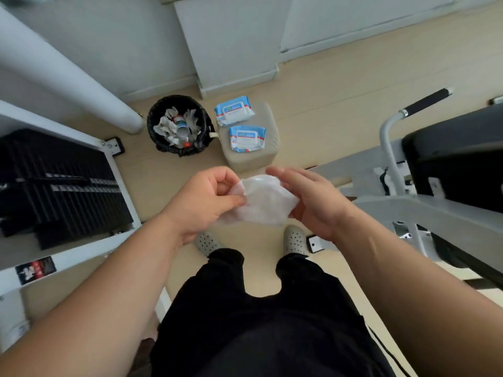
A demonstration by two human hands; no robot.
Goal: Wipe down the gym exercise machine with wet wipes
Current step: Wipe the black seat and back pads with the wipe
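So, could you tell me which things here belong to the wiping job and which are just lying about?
Job: wipe, pinched by the left hand, resting on the right hand; far pack; near pack; machine; bin holding used wipes.
Lying about: stool under the packs; bottle in the bin.

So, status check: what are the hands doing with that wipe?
Left hand pinches wet wipe. Right hand open, flat against it. Machine frame to the right, untouched.
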